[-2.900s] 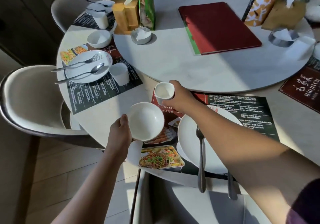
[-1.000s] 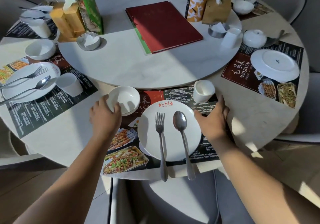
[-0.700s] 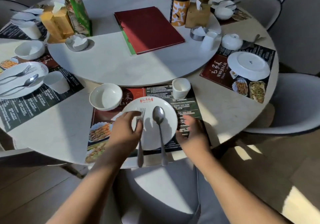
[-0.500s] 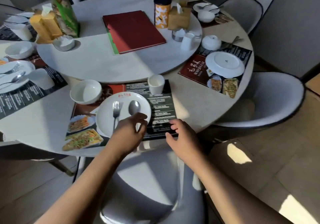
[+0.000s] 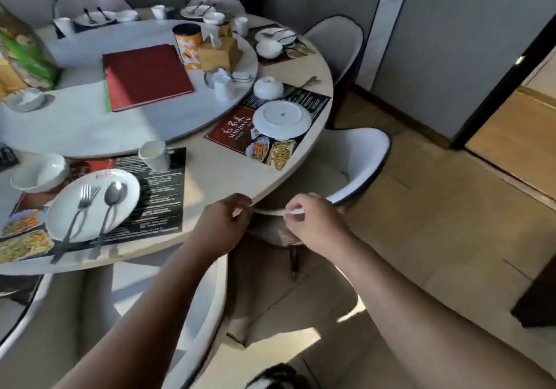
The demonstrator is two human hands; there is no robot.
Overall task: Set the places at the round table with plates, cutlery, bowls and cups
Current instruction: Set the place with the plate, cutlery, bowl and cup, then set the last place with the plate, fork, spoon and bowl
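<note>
1. At the table's near rim, my left hand [image 5: 224, 229] and right hand [image 5: 313, 226] sit close together with their fingers curled. A pale strip [image 5: 270, 212] runs between their fingertips. It is too blurred for me to tell whether either hand pinches it or holds anything at all.
2. Just left of the hands, one place looks finished. The near plate [image 5: 90, 208] carries a fork [image 5: 79, 208] and a spoon [image 5: 109, 205] side by side, with the bowl [image 5: 39, 172] up-left of it and the cup [image 5: 153, 154] up-right.
3. Further right along the table [image 5: 228, 172], the next place is not laid. The upturned plate [image 5: 281, 116] lies face down on its mat, the upturned bowl [image 5: 267, 87] is just beyond it, and loose cutlery [image 5: 307, 83] lies to the right of that.
4. I judge this to be the move between places. Next I would step to the chair [image 5: 361, 154] side, turn that plate and bowl upright, then lay fork and spoon on the plate.
5. Half a second ago my left hand was over the near plate and my right was on the mat's edge. Both have now left it, and the view has swung right.
</note>
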